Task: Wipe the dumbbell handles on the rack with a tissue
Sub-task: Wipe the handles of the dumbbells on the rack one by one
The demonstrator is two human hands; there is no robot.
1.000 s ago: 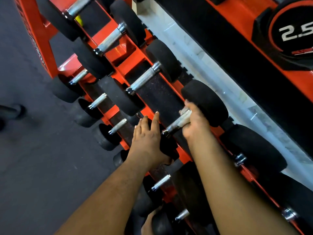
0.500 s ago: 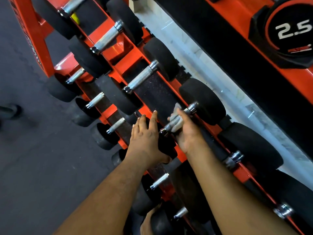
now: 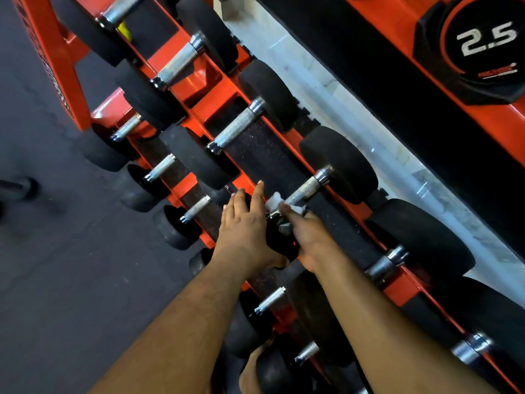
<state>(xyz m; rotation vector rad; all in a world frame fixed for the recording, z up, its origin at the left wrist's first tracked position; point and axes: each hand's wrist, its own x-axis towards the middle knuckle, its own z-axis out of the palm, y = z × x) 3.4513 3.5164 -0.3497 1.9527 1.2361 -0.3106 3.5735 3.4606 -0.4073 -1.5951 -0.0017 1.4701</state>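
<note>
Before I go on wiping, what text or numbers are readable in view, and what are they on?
"2.5": large white digits on the black weight plate at top right.
Small red mark below the digits on that plate: too blurred to read.
Black lettering down the orange rack upright at left: too blurred to read.
Nothing else legible.

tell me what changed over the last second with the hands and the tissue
The right hand slid the tissue down the handle toward the near end, baring the knurled metal it had covered. Its grip on the tissue held. The left hand stayed flat on the near dumbbell head, and the rack did not shift.
</note>
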